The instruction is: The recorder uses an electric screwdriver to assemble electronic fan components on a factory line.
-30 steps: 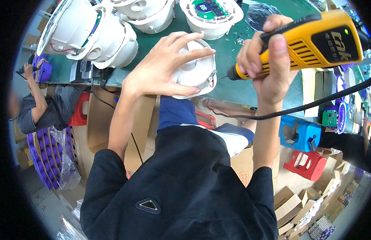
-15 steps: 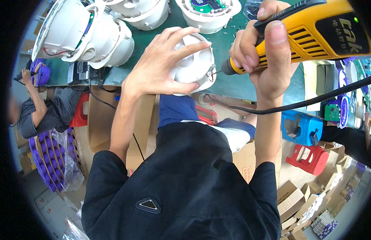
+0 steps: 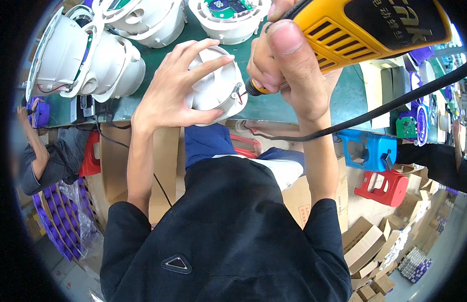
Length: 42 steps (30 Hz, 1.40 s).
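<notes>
My left hand point(image 3: 178, 88) is closed around a round white plastic housing point(image 3: 213, 90), thumb at its near side and fingers over its top. The housing sits at the front edge of the green table. In my right hand point(image 3: 299, 65) is a yellow and black electric screwdriver point(image 3: 344, 35), gripped with the thumb along its body. Its thin bit reaches the small metal fitting and red wire on the housing's right side; whether it sits in a screw is too small to tell. A black cable point(image 3: 374, 110) runs below my right wrist.
White housings point(image 3: 92, 65) crowd the table's left; another with a green circuit board point(image 3: 228, 7) stands behind. Co-workers sit on both sides. A blue stool point(image 3: 367, 151), a red stool point(image 3: 382, 187) and cardboard boxes point(image 3: 362, 241) stand at right, purple parts point(image 3: 62, 216) at lower left.
The view has shifted, so the housing, hands and screwdriver appear further left. The screwdriver's nose has come closer to the housing's right side. Both hands keep their holds.
</notes>
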Tool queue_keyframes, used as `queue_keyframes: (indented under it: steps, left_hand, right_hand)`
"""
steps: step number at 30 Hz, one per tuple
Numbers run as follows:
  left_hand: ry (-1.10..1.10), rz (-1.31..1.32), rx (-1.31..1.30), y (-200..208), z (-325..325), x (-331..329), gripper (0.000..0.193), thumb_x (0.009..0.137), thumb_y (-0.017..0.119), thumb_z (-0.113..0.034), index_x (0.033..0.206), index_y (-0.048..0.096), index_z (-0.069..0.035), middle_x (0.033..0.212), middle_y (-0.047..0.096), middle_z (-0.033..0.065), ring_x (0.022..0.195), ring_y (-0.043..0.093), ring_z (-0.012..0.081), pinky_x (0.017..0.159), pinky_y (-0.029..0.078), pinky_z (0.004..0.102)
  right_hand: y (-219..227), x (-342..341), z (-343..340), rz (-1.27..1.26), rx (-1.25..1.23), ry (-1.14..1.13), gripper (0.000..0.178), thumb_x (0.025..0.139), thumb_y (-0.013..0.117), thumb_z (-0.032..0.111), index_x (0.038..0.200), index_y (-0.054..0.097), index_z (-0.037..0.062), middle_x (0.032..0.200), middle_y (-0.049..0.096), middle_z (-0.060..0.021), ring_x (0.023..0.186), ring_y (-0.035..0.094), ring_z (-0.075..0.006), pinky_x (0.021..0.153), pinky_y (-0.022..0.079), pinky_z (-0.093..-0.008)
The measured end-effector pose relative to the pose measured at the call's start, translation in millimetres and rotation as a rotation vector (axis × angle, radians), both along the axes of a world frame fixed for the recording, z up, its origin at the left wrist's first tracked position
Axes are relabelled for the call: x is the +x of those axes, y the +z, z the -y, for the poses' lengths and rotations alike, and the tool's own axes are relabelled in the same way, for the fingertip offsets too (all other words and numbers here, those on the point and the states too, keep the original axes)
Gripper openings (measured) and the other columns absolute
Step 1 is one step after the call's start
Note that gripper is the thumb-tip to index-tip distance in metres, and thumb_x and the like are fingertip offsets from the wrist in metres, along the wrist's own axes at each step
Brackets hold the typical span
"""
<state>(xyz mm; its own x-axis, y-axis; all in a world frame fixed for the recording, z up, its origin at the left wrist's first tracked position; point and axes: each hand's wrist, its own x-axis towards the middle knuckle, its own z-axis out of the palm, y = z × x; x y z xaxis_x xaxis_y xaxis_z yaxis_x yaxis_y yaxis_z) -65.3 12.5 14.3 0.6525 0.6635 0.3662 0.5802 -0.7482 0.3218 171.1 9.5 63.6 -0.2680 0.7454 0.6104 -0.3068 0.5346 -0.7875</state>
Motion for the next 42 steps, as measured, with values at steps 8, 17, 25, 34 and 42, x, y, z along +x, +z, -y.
queue_keyframes:
  steps: [8,17,25,34,42]
  left_hand:
    - [-0.014,0.006,0.006,-0.7,-1.5,2.3,0.084,0.060,0.079,-0.041,0.141,0.063,-0.026,0.151,0.049,0.0091,0.135,0.046,0.0377,0.111,0.041,0.0527]
    - [0.001,-0.003,0.014,-2.5,-0.8,-0.3,0.086,0.060,0.078,-0.043,0.142,0.063,-0.027,0.152,0.049,0.0093,0.137,0.045,0.0378,0.112,0.040,0.0534]
    - [0.002,0.000,-0.005,-2.5,-0.1,-1.4,0.085,0.060,0.078,-0.043,0.142,0.064,-0.027,0.152,0.050,0.0109,0.137,0.046,0.0379,0.111,0.041,0.0517]
    - [0.004,-0.004,-0.035,-2.4,1.1,-1.2,0.083,0.061,0.079,-0.042,0.141,0.064,-0.027,0.152,0.049,0.0112,0.136,0.046,0.0386,0.112,0.040,0.0519]
    - [0.146,-0.096,-0.367,2.6,5.4,-5.5,0.079,0.065,0.083,-0.042,0.135,0.065,-0.010,0.138,0.062,0.0127,0.128,0.055,0.0358,0.108,0.045,0.0452]
  right_hand:
    - [0.9,-2.1,5.9,-0.329,-0.177,0.024,0.026,0.085,0.088,0.022,0.097,0.072,0.0057,0.083,0.071,-0.0002,0.073,0.068,-0.0082,0.064,0.054,-0.0228]
    - [12.3,-3.7,10.2,-0.155,-0.209,-0.184,0.028,0.083,0.088,0.020,0.098,0.069,0.0050,0.076,0.065,-0.0005,0.067,0.064,-0.0097,0.062,0.052,-0.0254]
    - [4.7,4.6,2.0,-0.011,-0.043,0.042,0.044,0.101,0.066,0.041,0.125,0.051,0.0074,0.061,0.052,-0.0006,0.049,0.052,-0.0100,0.048,0.045,-0.0231]
    - [3.6,-2.3,-3.6,-0.005,-0.029,0.018,0.043,0.089,0.079,0.033,0.115,0.061,0.0047,0.074,0.062,-0.0020,0.064,0.059,-0.0101,0.058,0.049,-0.0246]
    - [14.5,-22.4,-40.9,0.200,-0.034,0.422,0.048,0.079,0.090,0.037,0.104,0.073,-0.0003,0.085,0.075,-0.0060,0.074,0.070,-0.0098,0.066,0.056,-0.0256]
